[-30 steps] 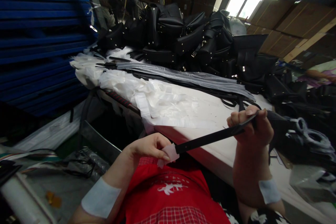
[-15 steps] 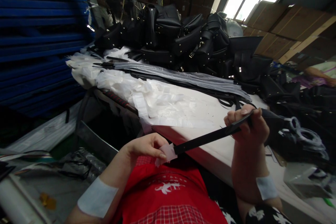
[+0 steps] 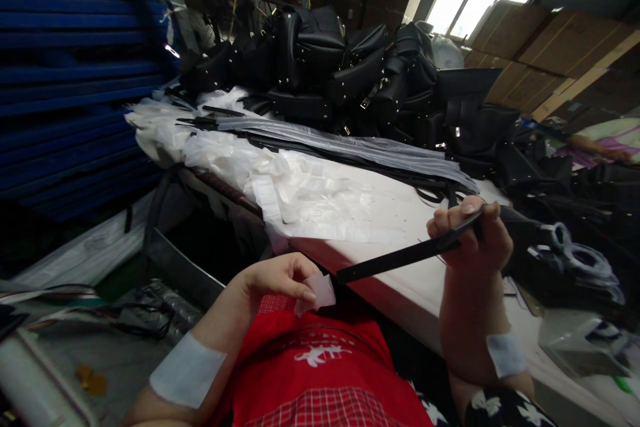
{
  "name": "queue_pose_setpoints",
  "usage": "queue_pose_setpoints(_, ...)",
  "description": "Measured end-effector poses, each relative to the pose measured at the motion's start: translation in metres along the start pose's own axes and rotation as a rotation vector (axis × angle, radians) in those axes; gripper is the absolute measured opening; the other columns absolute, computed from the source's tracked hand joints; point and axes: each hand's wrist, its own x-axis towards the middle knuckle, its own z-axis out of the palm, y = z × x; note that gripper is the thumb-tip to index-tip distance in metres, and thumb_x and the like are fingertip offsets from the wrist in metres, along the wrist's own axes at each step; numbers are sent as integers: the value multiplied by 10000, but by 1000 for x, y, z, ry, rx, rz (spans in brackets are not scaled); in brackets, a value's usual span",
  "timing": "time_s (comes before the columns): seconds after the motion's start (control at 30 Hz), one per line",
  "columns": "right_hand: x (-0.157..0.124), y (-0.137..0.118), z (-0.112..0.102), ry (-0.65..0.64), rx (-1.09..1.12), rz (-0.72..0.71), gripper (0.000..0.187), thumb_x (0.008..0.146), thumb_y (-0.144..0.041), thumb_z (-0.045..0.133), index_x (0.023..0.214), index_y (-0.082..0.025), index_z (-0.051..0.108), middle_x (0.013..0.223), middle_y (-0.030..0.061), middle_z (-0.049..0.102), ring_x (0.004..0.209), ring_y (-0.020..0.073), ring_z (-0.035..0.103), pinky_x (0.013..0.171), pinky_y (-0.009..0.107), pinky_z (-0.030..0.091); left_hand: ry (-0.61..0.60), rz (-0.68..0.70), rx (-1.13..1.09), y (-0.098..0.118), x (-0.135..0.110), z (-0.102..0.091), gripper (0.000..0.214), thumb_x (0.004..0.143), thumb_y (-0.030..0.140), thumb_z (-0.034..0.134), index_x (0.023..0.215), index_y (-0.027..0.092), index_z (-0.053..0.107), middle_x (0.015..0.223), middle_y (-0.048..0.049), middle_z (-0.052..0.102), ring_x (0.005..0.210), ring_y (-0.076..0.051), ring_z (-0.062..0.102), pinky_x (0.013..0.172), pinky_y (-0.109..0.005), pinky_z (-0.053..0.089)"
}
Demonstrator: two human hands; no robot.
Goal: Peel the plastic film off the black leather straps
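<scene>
My right hand (image 3: pixel 473 233) is closed round a long black strap (image 3: pixel 400 256) that slants down to the left over the table's near edge. My left hand (image 3: pixel 277 280) pinches a small white plastic piece (image 3: pixel 316 292) just off the strap's free end, with a small gap between them. Both hands hover above my red apron (image 3: pixel 325 373).
The white table (image 3: pixel 395 213) carries crumpled white plastic sleeves (image 3: pixel 280 180) and a row of wrapped black straps (image 3: pixel 360 147). Black bags (image 3: pixel 350 67) are heaped behind it and to the right. Blue stacked panels (image 3: pixel 70 67) fill the left. Another person's arm (image 3: pixel 595 143) shows at the far right.
The white plastic piece has come off the strap's end; my left hand has drawn it slightly away to the left. My right hand keeps its hold.
</scene>
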Motion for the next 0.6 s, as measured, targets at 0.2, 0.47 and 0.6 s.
queue_pose_setpoints(0.2, 0, -5, 6, -14, 84, -34, 220, 897, -472, 602, 818, -279, 673, 362, -84, 150, 398, 135, 242, 426, 251, 321, -33, -57, -60, -1, 2, 0, 320, 771, 433, 763, 844, 122, 777, 837, -118, 736, 624, -150, 641, 584, -231, 522)
queue_pose_setpoints(0.47, -4, 2, 6, 31, 30, 11, 256, 866, -515, 618, 759, -283, 630, 351, -85, 150, 387, 137, 240, 419, 251, 283, -16, -82, -83, 1, 3, 3, 344, 749, 451, 775, 862, 126, 776, 767, -98, 729, 594, -160, 646, 578, -250, 527)
queue_pose_setpoints(0.6, -5, 3, 7, 1, 22, 35, 271, 875, -524, 604, 768, -276, 610, 348, -90, 153, 397, 133, 253, 435, 238, 299, -21, -92, -78, 4, 4, 4, 371, 734, 476, 780, 864, 128, 777, 754, -96, 734, 573, -159, 640, 566, -250, 526)
